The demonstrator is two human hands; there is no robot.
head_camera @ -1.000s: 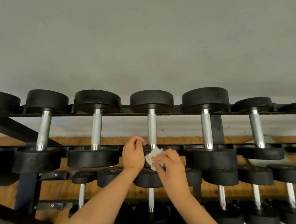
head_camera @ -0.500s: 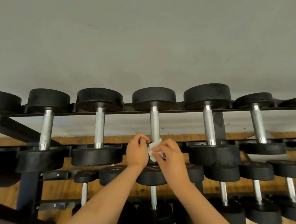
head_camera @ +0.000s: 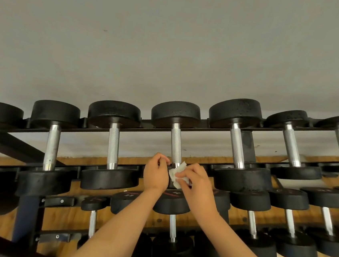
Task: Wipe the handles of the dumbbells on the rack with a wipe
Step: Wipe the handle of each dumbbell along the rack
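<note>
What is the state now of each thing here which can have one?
Wipe: crumpled, at the lower end of the handle.
Right hand: pinches the wipe.
Left hand: fingers curled beside the wipe; grip unclear.
Centre dumbbell: racked on the top tier, handle mostly bare.
Neighbouring dumbbells: racked, untouched.

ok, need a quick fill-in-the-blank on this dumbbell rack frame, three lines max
1. The left hand and right hand meet at the ____ black-headed dumbbell from the left on the black metal rack's top row.
2. The right hand pinches a crumpled ____ wipe.
3. In the picture, the wipe sits at the ____ end of that dumbbell's knurled silver handle.
Missing words: fourth; white; lower.
</note>
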